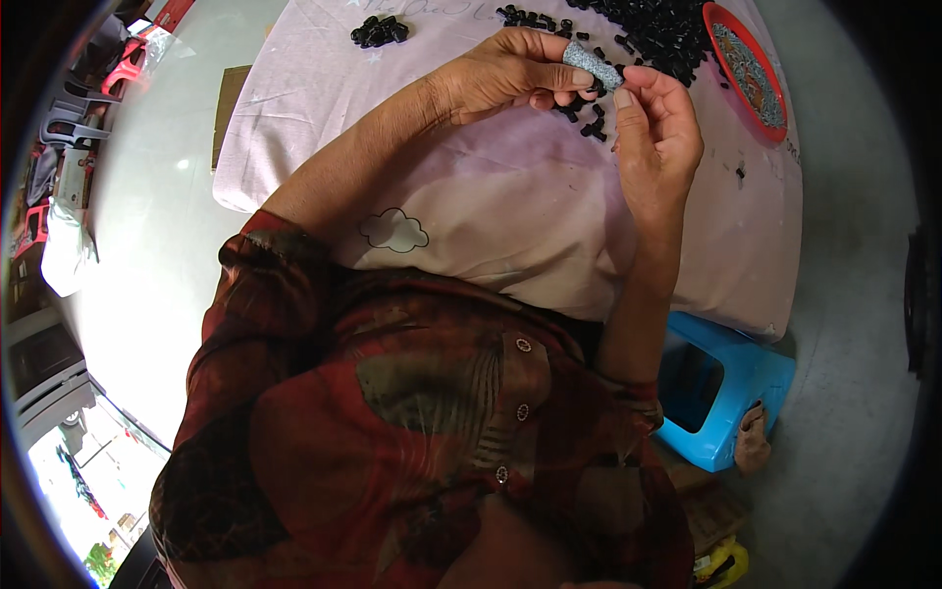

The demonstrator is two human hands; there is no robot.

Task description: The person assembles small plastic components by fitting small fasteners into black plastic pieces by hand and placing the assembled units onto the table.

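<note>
Above the far part of the cloth-covered table, my two hands meet. My left hand (515, 74) has a grey knitted cover (592, 65) on one finger and pinches a small black cylindrical piece (595, 86) between thumb and fingers. Close against its fingertips, the thumb and index finger of my right hand (659, 133) are pressed together; whatever they hold is too small to make out. Loose black pieces (593, 129) lie on the cloth just below the hands. Beyond them spreads a large heap of similar black pieces (653, 34).
At the far right sits a red tray (778, 131) filled with small greyish metal-looking parts. A separate small pile of black pieces (380, 31) is at the far left of the pink cloth (471, 196). A blue plastic stool (731, 412) stands beside the table at my right.
</note>
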